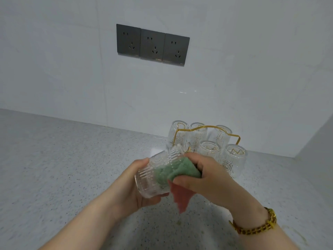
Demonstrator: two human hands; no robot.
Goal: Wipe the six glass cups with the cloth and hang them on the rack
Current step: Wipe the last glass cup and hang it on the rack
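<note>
Glass cup (153, 175), the sixth, lies tilted in my closed left hand (137, 184); my right hand (203, 177) pinches the cloth (177, 171) inside it, wiping; next, I'd say, inverting it onto the rack (207, 129)

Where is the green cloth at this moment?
In the head view, the cloth is low and centre, pushed by the right hand into the glass cup that the left hand holds, in front of the rack.
</note>
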